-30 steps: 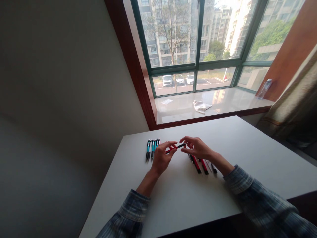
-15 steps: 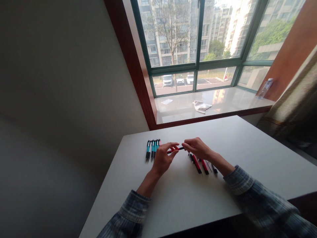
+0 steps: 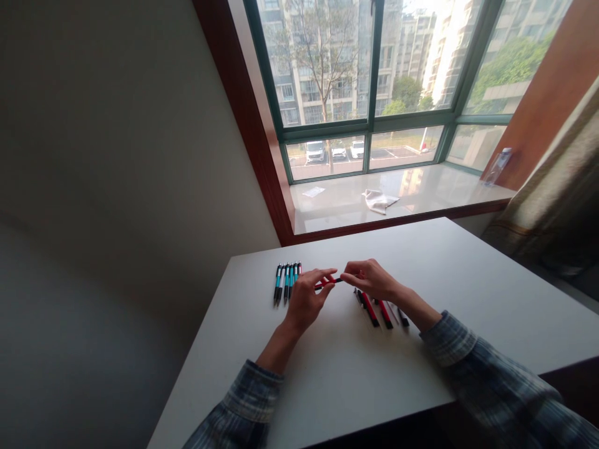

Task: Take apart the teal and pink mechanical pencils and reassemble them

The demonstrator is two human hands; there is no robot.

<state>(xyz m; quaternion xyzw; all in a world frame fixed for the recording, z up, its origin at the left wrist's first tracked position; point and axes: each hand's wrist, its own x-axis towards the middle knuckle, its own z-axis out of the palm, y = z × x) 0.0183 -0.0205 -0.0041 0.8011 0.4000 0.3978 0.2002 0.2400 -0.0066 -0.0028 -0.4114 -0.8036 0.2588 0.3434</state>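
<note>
Between my hands, just above the white table, lies a red and black pen, held nearly level. My left hand pinches its red barrel between thumb and fingers. Its black end on the right is gripped by the closed fingers of my right hand, which partly hide it. Below the right hand lie red and black pen barrels, with thin refills and small dark parts among them. Left of my left hand, several teal and black pens lie side by side in a row, partly covered by that hand.
The white table meets a window sill at the back. On the sill are a crumpled white cloth, a paper slip and a clear bottle. A curtain hangs at the right; a wall stands on the left.
The whole view has shifted very slightly. Both hands keep the same hold on the red and black pen, with hardly any visible movement.
</note>
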